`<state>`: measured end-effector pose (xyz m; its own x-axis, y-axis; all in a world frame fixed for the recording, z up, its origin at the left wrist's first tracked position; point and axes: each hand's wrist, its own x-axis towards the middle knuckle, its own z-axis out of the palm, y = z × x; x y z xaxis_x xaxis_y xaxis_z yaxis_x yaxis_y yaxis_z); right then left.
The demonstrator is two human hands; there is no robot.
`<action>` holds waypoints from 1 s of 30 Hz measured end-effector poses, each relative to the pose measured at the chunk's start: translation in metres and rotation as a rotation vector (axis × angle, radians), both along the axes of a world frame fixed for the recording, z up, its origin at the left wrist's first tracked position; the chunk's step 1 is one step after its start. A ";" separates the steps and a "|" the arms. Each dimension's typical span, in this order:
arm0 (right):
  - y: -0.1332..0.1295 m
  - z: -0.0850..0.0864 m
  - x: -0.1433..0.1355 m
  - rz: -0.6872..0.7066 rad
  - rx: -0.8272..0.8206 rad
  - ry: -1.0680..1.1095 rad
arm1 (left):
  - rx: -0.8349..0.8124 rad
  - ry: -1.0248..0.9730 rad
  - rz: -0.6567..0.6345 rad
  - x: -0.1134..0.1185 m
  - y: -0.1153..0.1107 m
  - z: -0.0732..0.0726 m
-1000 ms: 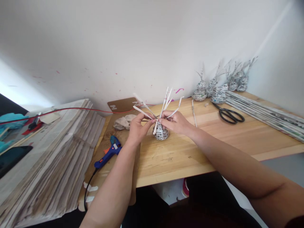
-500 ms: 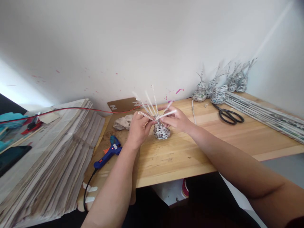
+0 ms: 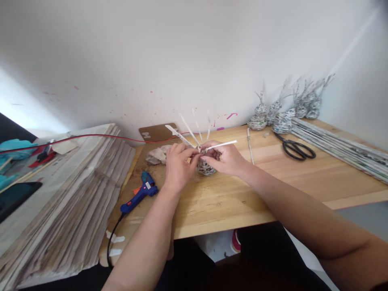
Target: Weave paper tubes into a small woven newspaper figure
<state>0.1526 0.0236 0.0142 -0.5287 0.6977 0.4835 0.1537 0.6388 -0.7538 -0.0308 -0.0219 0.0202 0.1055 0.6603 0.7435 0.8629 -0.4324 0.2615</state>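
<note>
A small woven paper piece (image 3: 206,168) rests on the wooden table, with several paper strips sticking up and outward from its narrow top. My left hand (image 3: 180,163) pinches the strips at the top from the left, its fingers closed. From the right, my right hand (image 3: 226,158) grips the same top, thumb and fingers pressed together. One white strip (image 3: 222,144) points right over my right hand. Another strip (image 3: 178,135) slants up to the left. My hands cover part of the woven body.
A blue glue gun (image 3: 139,196) lies left on a cardboard sheet, beside a crumpled cloth (image 3: 157,155) and stacked newspapers (image 3: 87,202). Black scissors (image 3: 298,149), paper rolls (image 3: 339,147) and several woven pieces (image 3: 257,117) are at the right. A red cable (image 3: 75,136) crosses the left.
The left-pointing strip at my left hand no longer shows there. My fingers have come closer together over the woven top, and the upright strips have shifted. The view has moved slightly.
</note>
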 end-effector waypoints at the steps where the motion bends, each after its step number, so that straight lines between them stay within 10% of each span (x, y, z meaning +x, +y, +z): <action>1: 0.000 0.000 -0.001 -0.027 0.006 -0.016 | 0.006 0.003 0.004 0.000 0.000 0.000; 14: 0.000 0.004 0.001 -0.129 0.073 -0.018 | -0.203 -0.249 0.044 -0.007 0.001 0.005; 24: -0.004 0.009 0.001 -0.093 0.085 -0.065 | -0.510 -1.147 -0.317 -0.006 0.014 -0.001; 30: -0.003 0.009 0.002 -0.102 0.097 -0.062 | -0.280 -0.903 -0.390 0.001 0.006 0.004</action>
<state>0.1546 0.0210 0.0228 -0.4885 0.7008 0.5199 0.2655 0.6869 -0.6765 -0.0297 -0.0159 0.0240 -0.1725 0.8621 0.4764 0.1060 -0.4646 0.8791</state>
